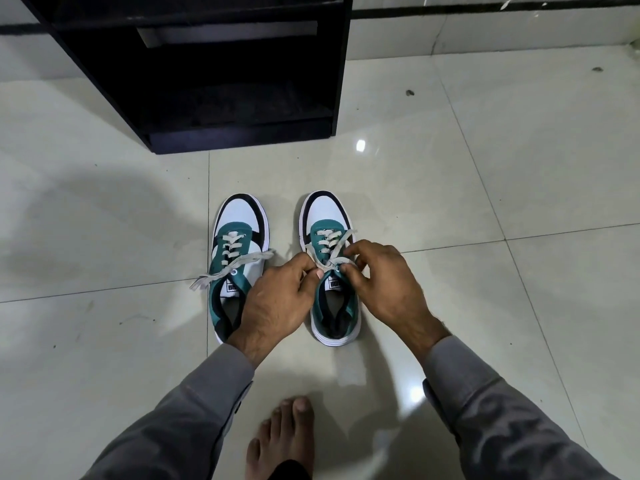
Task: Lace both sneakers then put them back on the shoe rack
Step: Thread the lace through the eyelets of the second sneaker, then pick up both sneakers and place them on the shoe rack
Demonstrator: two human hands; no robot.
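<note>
Two teal, white and black sneakers stand side by side on the tiled floor, toes pointing away from me. The left sneaker [235,237] is laced, and its grey lace ends [221,271] lie loose across it and out to both sides. Over the right sneaker [329,220], my left hand [280,296] and my right hand [384,282] each pinch a strand of its grey lace [334,252] near the top eyelets. The black shoe rack [242,81] stands just beyond the shoes.
My bare foot [284,434] rests on the floor [485,202] near the bottom edge, behind the sneakers. Pale glossy tiles spread left and right. A wall with a dark stripe [485,8] runs along the top right.
</note>
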